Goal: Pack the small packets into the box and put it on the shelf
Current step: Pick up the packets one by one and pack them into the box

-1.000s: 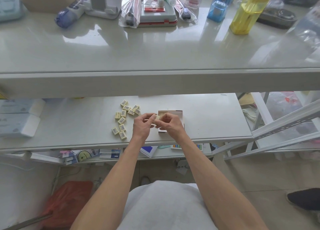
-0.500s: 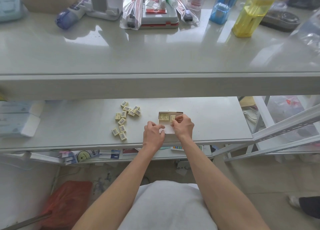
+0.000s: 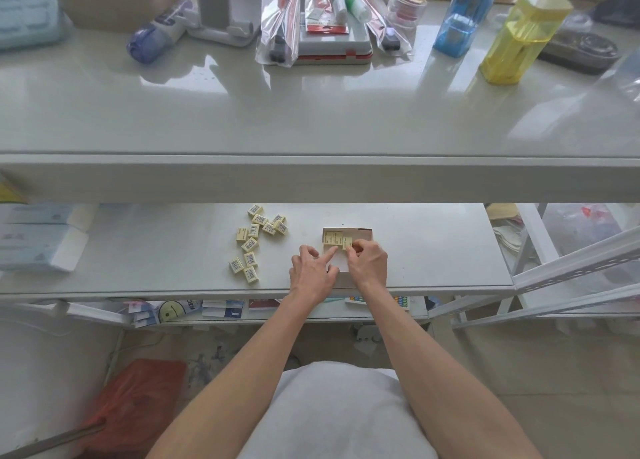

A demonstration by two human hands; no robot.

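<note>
A box sits on a shelf, right of centre and near the front edge. Two packets lie side by side in its far left corner. The right hand, over the box's right half, pinches a third packet just right of them. The left hand is at the box's left wall, forefinger reaching in. Loose packets lie scattered left of the box. Stacked cartons sit at the shelf's far left end. Above and behind, a wider surface carries two upright containers at back right and bagged items at back centre.
</note>
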